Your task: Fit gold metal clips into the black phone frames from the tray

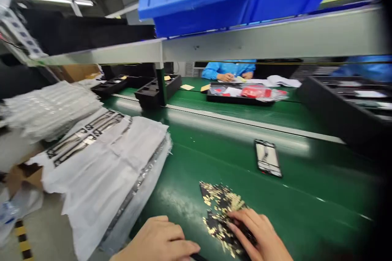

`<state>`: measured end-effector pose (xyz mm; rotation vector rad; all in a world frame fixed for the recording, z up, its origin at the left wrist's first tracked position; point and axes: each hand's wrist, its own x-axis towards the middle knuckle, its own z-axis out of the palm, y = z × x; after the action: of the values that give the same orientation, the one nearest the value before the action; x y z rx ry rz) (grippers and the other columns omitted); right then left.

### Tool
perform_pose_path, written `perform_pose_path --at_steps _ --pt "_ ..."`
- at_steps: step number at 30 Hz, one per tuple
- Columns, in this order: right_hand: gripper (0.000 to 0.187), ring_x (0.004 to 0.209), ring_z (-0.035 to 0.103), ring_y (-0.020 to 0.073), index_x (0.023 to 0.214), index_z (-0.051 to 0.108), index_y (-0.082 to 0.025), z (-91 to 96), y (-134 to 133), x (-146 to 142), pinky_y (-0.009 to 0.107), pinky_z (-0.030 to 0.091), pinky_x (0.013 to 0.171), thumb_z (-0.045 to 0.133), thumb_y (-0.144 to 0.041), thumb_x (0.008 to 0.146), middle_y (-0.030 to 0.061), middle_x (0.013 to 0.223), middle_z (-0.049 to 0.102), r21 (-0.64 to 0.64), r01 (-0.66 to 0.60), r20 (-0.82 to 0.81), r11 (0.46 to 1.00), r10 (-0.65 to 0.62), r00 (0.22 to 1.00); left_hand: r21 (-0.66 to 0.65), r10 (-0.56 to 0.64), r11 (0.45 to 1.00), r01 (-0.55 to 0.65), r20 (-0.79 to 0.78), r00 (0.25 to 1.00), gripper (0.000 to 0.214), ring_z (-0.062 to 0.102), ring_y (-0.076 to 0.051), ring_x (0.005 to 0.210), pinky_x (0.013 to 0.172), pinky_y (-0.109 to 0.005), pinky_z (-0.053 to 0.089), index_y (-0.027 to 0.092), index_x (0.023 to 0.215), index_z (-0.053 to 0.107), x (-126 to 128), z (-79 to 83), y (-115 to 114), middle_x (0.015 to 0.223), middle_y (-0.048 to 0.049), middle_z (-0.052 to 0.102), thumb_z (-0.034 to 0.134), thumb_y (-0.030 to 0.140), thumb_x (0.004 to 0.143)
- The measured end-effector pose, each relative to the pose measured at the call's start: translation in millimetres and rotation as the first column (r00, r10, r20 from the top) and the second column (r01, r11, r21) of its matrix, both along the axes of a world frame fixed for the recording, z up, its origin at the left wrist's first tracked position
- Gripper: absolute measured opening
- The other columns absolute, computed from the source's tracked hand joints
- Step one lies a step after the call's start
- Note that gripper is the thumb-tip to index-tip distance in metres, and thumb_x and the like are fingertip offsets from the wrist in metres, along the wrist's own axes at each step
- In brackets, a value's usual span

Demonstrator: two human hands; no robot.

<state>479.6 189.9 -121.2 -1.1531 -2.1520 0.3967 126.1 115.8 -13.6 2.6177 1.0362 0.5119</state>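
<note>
A loose pile of small black and pale-gold strip-like parts (216, 202) lies on the green work surface (183, 151). My right hand (260, 234) reaches into its right side, thumb and forefinger close together among the pieces; what they pinch is too small to make out. Left of the pile, my left hand (162, 238) is closed with its fingers curled. A dark thing shows just below its thumb tip, mostly cut off by the frame edge. Beyond the pile lies a phone-shaped black frame (268, 158) with a pale, silvery face.
White sheets with dark strips (122, 142) are stacked at left, beside bubble wrap (52, 108). Across the bench are black trays (241, 98) and a co-worker's hands (226, 77). A shelf (260, 43) with blue bins (208, 4) hangs overhead. A large black box (330, 114) stands right.
</note>
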Motion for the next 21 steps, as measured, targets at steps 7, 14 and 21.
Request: perform_pose_path --at_steps 7,14,21 --pt "0.025 0.091 0.071 0.0259 0.105 0.075 -0.027 16.4 -7 -14 0.041 0.056 0.080 0.053 -0.035 0.115 0.0067 0.097 0.077 -0.132 0.062 0.017 0.989 -0.060 0.998 -0.296 0.080 0.953 -0.071 0.018 0.997 0.027 0.073 -0.022 0.091 0.090 -0.035 0.049 0.030 0.125 0.078 54 -78.6 5 0.103 -0.0020 0.080 0.078 0.021 0.099" --pt "0.016 0.098 0.063 0.0271 0.103 0.066 -0.026 11.6 -11 -40 0.042 0.049 0.086 0.055 -0.023 0.114 0.0057 0.103 0.071 -0.154 0.035 0.121 0.987 -0.016 0.992 -0.294 0.202 0.947 -0.128 0.240 0.950 0.030 0.064 -0.023 0.091 0.088 -0.038 0.044 0.019 0.098 0.073 89 -61.3 96 0.094 -0.0052 0.074 0.050 0.027 0.116" --pt "0.007 0.094 0.067 0.0253 0.112 0.062 -0.028 12.0 -12 -46 0.042 0.047 0.087 0.057 -0.025 0.116 0.0029 0.098 0.074 -0.015 0.022 -0.124 1.000 -0.023 0.992 -0.273 -0.016 0.957 0.101 0.295 0.955 0.038 0.059 -0.021 0.091 0.090 -0.037 0.040 0.021 0.088 0.061 86 -69.2 110 0.085 -0.0004 0.067 0.049 0.040 0.118"
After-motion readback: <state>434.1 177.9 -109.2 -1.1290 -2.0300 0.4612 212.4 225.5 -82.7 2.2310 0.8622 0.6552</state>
